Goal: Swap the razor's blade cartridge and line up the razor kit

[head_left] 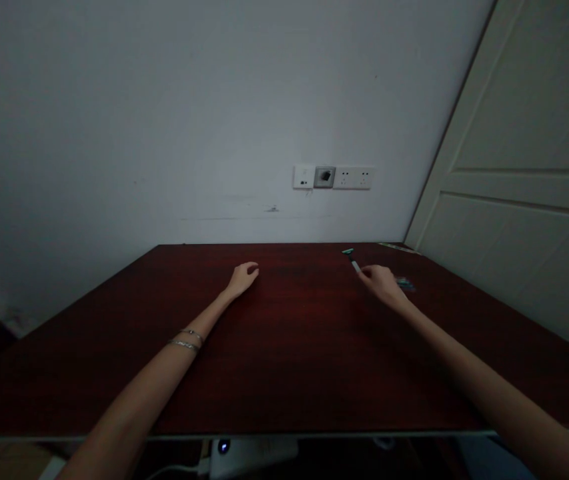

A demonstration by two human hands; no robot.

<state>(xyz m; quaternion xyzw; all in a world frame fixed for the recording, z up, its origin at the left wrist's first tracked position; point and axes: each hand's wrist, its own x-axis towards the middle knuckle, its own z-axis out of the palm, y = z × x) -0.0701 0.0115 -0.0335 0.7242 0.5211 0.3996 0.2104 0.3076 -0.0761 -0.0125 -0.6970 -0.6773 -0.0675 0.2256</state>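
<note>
A razor (356, 266) with a pale handle and a green head is pinched by its handle in my right hand (380, 283), over the right part of the dark red table (284, 360). The razor's head points away from me, toward the wall. Just beyond the right side of that hand lies a small clear packet with greenish things (404, 284), partly covered by the hand; its contents are too blurred to make out. On the left, my left hand (243, 279) rests on the table with loosely curved fingers, a gap between thumb and fingers, and nothing in it.
A flat strip (398, 248) lies at the table's back right corner. Behind the table is a pale wall with sockets (353, 177), and a white panelled door (524, 180) borders the right side. Under the front edge sit a white device (254, 457) and a cable (177, 469).
</note>
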